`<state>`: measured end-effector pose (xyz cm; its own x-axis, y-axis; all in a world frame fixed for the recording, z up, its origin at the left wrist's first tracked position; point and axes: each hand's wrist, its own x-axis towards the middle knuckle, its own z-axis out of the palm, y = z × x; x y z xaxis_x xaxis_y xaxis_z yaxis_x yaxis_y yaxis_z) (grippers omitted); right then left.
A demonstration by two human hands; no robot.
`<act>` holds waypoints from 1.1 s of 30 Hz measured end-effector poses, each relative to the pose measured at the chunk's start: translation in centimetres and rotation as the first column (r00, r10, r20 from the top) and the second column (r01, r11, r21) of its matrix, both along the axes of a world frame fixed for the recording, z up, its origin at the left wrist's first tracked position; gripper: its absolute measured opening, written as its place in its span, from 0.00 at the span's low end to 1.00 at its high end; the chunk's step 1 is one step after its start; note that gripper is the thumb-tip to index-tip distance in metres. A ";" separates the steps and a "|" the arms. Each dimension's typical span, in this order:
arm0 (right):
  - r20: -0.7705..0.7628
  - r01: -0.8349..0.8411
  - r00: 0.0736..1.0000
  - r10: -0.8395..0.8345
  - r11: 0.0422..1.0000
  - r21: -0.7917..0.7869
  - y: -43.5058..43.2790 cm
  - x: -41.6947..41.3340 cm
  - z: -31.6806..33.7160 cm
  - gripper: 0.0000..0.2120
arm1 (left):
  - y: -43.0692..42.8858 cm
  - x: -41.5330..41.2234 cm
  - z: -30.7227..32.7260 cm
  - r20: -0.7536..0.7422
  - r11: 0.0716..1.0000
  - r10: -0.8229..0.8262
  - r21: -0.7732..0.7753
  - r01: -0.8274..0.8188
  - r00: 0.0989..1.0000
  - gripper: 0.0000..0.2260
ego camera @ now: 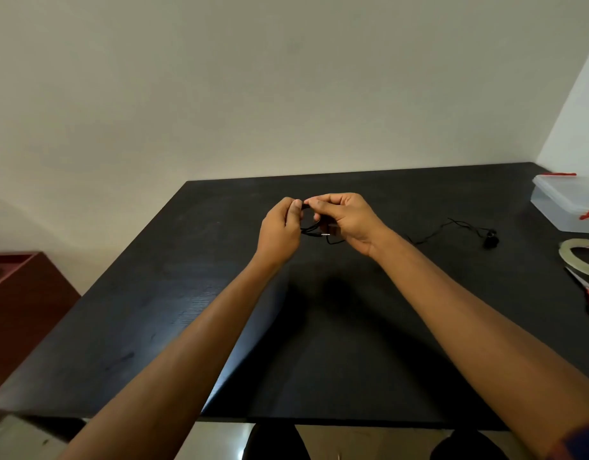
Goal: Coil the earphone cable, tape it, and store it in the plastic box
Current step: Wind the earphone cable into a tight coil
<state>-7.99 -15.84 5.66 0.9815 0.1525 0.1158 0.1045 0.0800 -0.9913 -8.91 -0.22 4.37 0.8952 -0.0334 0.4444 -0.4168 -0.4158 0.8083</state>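
Note:
A thin black earphone cable (432, 234) trails across the black table (173, 293) to its earbuds (489, 240) at the right. Above the table's middle, my left hand (280, 229) and my right hand (344, 219) meet, both pinching a small loop of the cable between fingers and thumb. The silver plug tip (325, 234) hangs just below the loop. A clear plastic box (567, 202) with red latches stands closed at the far right. A roll of clear tape (582, 257) lies in front of it.
Scissors (588, 293) with orange handles lie at the right edge, near the tape. A red-brown cabinet (21, 300) stands left of the table. A pale wall runs behind the table's far edge.

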 end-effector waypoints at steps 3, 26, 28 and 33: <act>0.006 0.060 0.998 -0.060 0.998 0.015 0.1 0.3 -0.3 0.10 | 0.0 -0.1 -0.4 -0.001 1.000 -0.008 -0.010 0.008 1.000 0.15; -0.101 -0.285 0.921 0.375 0.830 0.480 -0.7 0.1 -0.1 0.12 | -2.3 -0.7 0.6 -0.255 0.875 -0.174 -0.484 0.030 0.951 0.16; -0.078 -0.324 0.897 0.434 0.769 0.551 -0.9 0.2 -0.4 0.15 | -2.5 -0.6 1.0 -0.303 0.821 -0.217 -0.572 0.005 0.928 0.16; 0.010 -0.423 0.824 0.566 0.605 0.674 -1.6 0.4 -1.3 0.28 | -2.5 -0.7 1.7 -0.394 0.657 -0.310 -0.746 -0.104 0.865 0.14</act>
